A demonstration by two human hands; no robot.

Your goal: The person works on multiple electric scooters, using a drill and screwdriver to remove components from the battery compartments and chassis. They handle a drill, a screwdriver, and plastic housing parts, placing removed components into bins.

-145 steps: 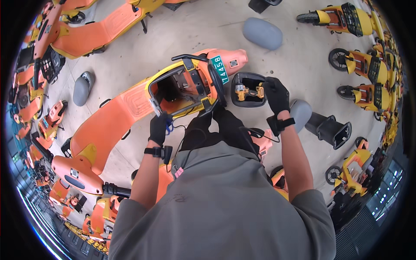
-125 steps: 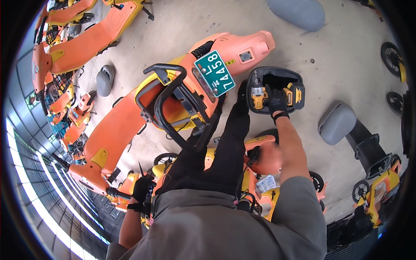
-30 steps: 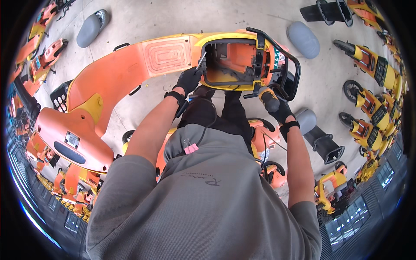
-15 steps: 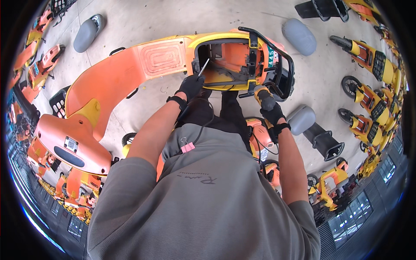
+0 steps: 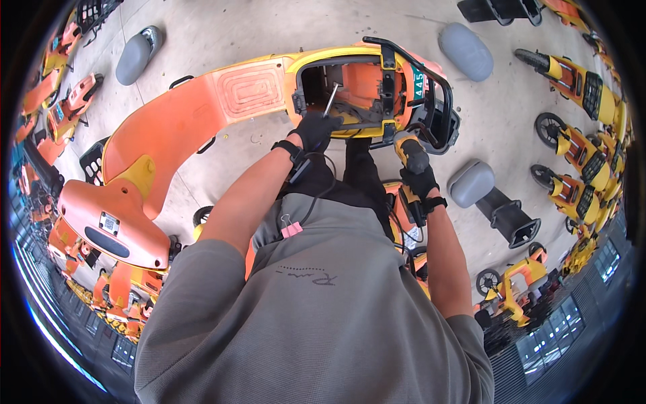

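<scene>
Orange plastic filled the view: the scooter body (image 5: pixel 202 128) lay across the concrete floor (image 5: pixel 222 27), and everything else sat relative to it. Its seat was off, so the open compartment (image 5: pixel 350 84) at the rear end showed bare. The left hand (image 5: pixel 315 131), gloved in black, was closed around a slim metal tool (image 5: pixel 330 101) whose tip reached into that compartment. The right hand (image 5: pixel 418 178) (gloved too) gripped a yellow-and-black power driver (image 5: pixel 409 149), held just beside the compartment's near edge, under the black rear grab rail (image 5: pixel 431 74). Grey seat cushions (image 5: pixel 465 50) lay loose on the floor beyond the rear end, and yellow scooters (image 5: pixel 585 87) stood in a row further off. By my reading, the work was midway: the compartment was opened up and both tools were in hand, yet the inner parts remained in place, with nothing refitted.
</scene>
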